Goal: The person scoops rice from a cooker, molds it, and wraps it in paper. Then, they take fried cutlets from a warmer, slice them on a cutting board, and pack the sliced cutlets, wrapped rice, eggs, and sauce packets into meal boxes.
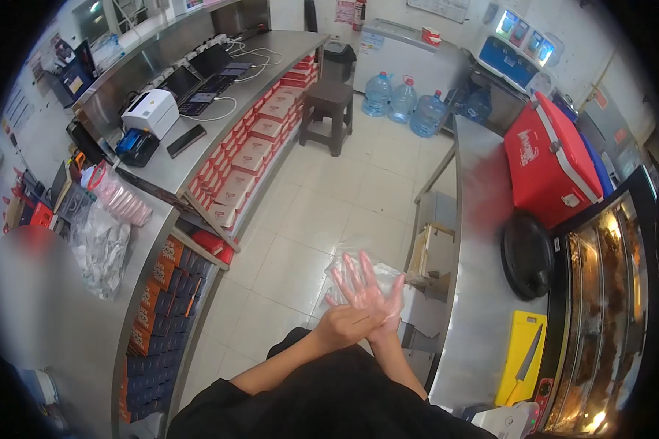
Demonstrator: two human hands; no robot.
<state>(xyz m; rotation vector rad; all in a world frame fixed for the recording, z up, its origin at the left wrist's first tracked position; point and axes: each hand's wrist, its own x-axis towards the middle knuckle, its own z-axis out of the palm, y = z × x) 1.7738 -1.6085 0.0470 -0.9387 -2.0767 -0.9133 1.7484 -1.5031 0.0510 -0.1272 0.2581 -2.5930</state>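
A clear, thin plastic glove (342, 265) covers my right hand (373, 296), its loose film spreading beyond the fingers. That hand is raised over the aisle, palm toward me, fingers spread and thumb out to the right. My left hand (344, 327) is bare and closed at the base of the right palm, near the wrist. Its fingers pinch the glove's cuff there, though the fingertips are partly hidden.
On the right-hand steel counter (467, 293) are a yellow cutting board (518, 329) with a knife (529, 355), a black lidded pan (527, 254) and a red cooler (545, 164). A lit display case (600, 293) stands beside them. Across the aisle, shelves hold red-and-white boxes (252, 155). A stool (328, 110) stands ahead.
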